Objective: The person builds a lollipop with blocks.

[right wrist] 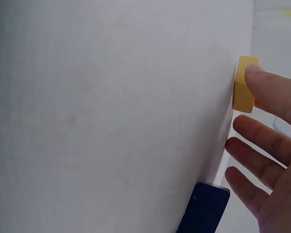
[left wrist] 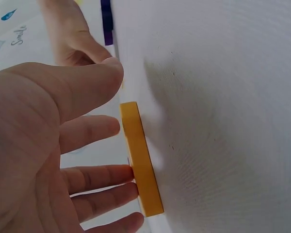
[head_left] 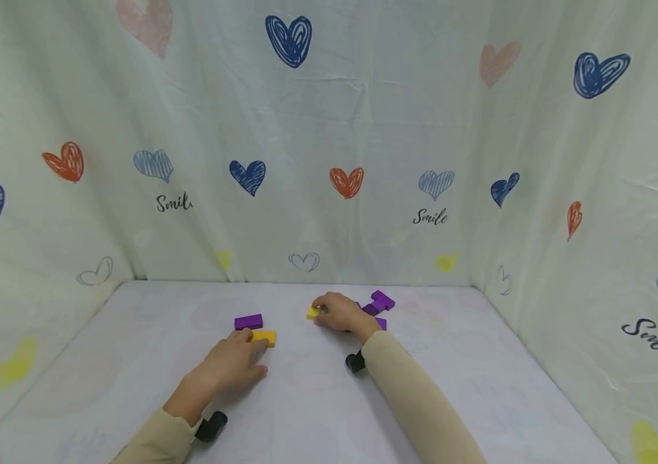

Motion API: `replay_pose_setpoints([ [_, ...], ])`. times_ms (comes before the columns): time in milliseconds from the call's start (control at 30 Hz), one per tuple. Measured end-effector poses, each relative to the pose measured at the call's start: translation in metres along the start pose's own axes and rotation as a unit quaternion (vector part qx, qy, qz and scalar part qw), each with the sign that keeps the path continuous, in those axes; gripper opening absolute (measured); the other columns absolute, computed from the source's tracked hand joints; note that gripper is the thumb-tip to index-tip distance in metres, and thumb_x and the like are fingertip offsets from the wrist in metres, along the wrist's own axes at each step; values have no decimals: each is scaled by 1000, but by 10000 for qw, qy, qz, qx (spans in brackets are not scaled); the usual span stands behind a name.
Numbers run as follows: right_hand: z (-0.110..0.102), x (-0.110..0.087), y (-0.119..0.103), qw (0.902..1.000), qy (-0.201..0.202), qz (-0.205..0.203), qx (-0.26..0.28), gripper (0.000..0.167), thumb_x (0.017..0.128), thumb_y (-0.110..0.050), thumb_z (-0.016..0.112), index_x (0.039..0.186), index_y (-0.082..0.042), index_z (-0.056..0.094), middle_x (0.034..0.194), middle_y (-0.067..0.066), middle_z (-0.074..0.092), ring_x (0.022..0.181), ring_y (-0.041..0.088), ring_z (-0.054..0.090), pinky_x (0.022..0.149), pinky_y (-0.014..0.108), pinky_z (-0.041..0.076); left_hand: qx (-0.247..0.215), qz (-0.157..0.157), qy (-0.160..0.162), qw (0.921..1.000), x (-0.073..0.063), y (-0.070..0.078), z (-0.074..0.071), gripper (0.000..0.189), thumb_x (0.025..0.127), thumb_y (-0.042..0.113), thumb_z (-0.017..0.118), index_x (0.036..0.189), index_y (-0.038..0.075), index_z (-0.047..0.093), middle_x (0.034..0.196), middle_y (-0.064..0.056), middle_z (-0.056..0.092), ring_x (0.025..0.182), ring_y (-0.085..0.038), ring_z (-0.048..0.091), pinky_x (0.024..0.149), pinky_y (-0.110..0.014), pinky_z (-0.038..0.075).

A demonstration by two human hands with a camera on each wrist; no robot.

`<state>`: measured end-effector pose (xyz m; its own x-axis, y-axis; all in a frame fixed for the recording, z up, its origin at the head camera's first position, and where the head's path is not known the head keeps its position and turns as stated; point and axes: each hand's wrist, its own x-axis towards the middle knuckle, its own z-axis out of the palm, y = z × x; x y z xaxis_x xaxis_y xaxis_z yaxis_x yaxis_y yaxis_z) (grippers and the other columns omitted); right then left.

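My left hand point(head_left: 229, 365) is over the table with its fingers stretched out, the fingertips right at the side of an orange-yellow block point(head_left: 266, 337). In the left wrist view this block point(left wrist: 141, 160) is a long bar lying flat, and the thumb stands apart from it. Farther back, my right hand point(head_left: 340, 312) pinches a small yellow block point(right wrist: 244, 87) between thumb and index finger, low over the table; the other fingers are spread. A purple block point(head_left: 249, 321) lies just behind the orange-yellow one.
Several purple pieces point(head_left: 383, 300) lie behind and beside the right wrist, partly hidden by it. A dark block point(right wrist: 204, 206) shows near the right fingers. The white table point(head_left: 421, 367) meets a hanging curtain point(head_left: 305, 116) printed with hearts at its back and sides.
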<state>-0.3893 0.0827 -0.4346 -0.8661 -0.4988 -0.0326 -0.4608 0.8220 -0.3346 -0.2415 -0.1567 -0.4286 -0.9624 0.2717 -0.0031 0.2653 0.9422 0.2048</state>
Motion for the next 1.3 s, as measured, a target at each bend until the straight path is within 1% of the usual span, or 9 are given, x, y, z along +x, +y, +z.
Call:
replay_pose_setpoints([
  [100,1,-1,-2,10000,-41,-61,61,37,89,-28,69,124,-17,64,108,-2,63,100,14,56,93,34,47,28,14,-8,10000,0,0,0,53,82,37,73,128,13,62,120,-13,53,107,-27,49,93,-49,46],
  [200,2,-1,-2,9998,-54,-83,151,35,89,-27,69,123,-17,65,106,-3,63,97,13,55,91,34,47,81,73,58,9999,1,0,2,51,82,38,74,125,13,64,115,-11,53,102,-25,49,90,-46,47],
  [333,3,-2,-4,9995,-78,-79,295,35,88,-26,70,122,-17,65,104,-3,63,95,13,56,90,34,47,74,124,53,9999,0,1,3,47,83,37,73,123,14,65,113,-9,53,100,-24,50,89,-45,47],
  [600,4,-8,-9,9986,-156,-86,505,35,88,-26,70,122,-19,65,104,-7,62,95,10,55,90,32,47,-351,178,-93,9992,-1,7,1,42,85,34,72,121,14,67,125,-12,54,111,-28,52,96,-51,44],
  [833,4,-15,-14,9975,-270,-93,651,34,88,-27,70,121,-21,65,107,-9,62,97,9,54,93,32,47,-598,258,-98,9978,1,12,2,30,85,31,73,112,17,71,122,-10,56,110,-28,55,96,-51,45],
  [967,4,-18,-17,9969,-296,-167,709,32,87,-27,71,119,-20,66,103,-9,62,94,9,54,91,31,47,-727,414,-83,9965,2,12,3,28,83,28,75,108,17,72,119,-7,57,107,-26,56,94,-50,46],
  [1133,4,-21,-21,9969,-394,-282,626,31,87,-27,71,117,-21,66,99,-10,61,90,8,53,88,30,47,-900,788,-8,9928,1,12,5,26,80,23,77,104,15,71,110,1,56,101,-19,56,93,-44,48],
  [1200,4,-22,-22,9970,-397,-280,602,31,87,-27,71,118,-22,66,98,-11,61,90,8,53,87,29,48,-988,939,-6,9907,1,13,5,29,80,22,77,107,13,71,107,3,55,98,-16,54,91,-41,49],
  [1300,6,-22,-25,9968,-404,-287,625,32,87,-28,71,119,-23,65,100,-12,61,90,8,53,87,29,48,-963,1136,-35,9888,0,16,6,35,80,23,77,113,12,70,104,4,53,94,-13,51,87,-37,49],
])
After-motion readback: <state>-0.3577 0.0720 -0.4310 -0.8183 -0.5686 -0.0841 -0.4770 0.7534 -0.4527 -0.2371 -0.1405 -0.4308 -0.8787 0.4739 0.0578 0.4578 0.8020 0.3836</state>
